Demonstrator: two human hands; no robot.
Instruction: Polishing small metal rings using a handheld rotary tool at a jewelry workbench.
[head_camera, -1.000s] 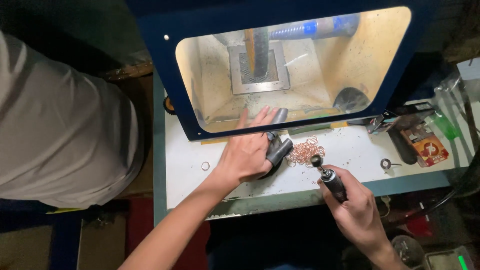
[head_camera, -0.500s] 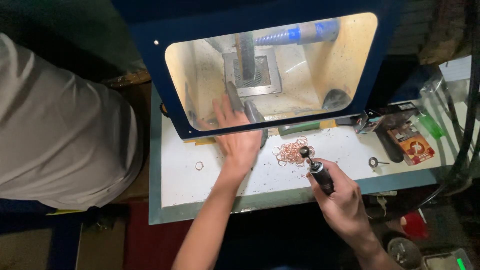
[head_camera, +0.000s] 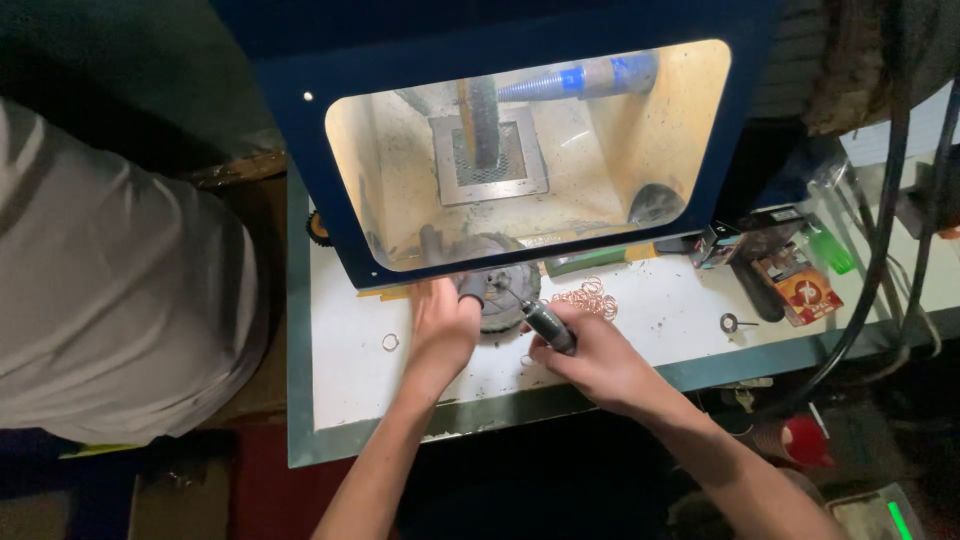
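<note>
Grinding a round metal part (head_camera: 500, 290) at the cabinet (head_camera: 530, 150) opening.
Left hand (head_camera: 440, 325) is gripping the part; right hand (head_camera: 590, 360) is clamping the rotary tool (head_camera: 545, 322), needing steady aim.

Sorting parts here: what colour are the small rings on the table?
Copper-pink rings, clearest in the head view.

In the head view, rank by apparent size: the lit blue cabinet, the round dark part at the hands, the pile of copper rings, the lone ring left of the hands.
Largest to smallest:
1. lit blue cabinet
2. round dark part
3. pile of copper rings
4. lone ring
</note>
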